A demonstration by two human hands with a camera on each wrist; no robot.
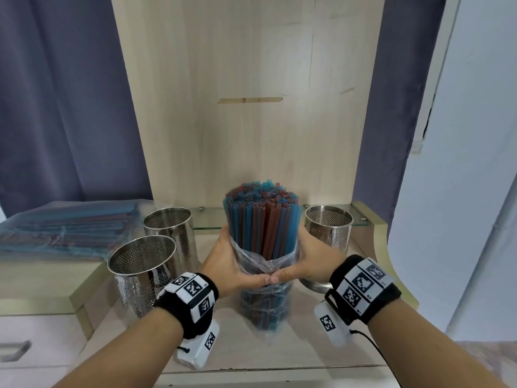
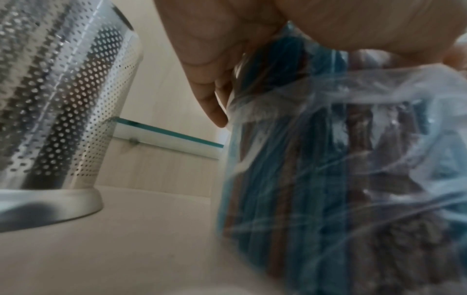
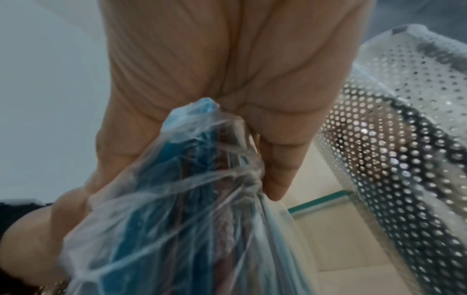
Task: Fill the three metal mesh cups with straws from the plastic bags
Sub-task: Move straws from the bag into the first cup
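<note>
A thick bundle of blue and brown straws (image 1: 261,219) stands upright on the wooden desk, its lower half inside a clear plastic bag (image 1: 264,298). My left hand (image 1: 232,264) and right hand (image 1: 305,261) wrap round the bundle at the bag's mouth, thumbs meeting in front. Three perforated metal cups stand empty: one front left (image 1: 140,270), one behind it (image 1: 172,233), one at the right (image 1: 328,228). The left wrist view shows the bag of straws (image 2: 316,179) and a cup (image 2: 58,111). The right wrist view shows my fingers (image 3: 275,159) on the crumpled bag (image 3: 182,219) beside a cup (image 3: 404,149).
More bagged straws (image 1: 64,231) lie flat on the raised cabinet top at the left. A glass shelf (image 1: 209,217) runs along the wooden back panel (image 1: 246,107). Dark curtains hang on both sides and a pale wall (image 1: 470,163) stands at the right.
</note>
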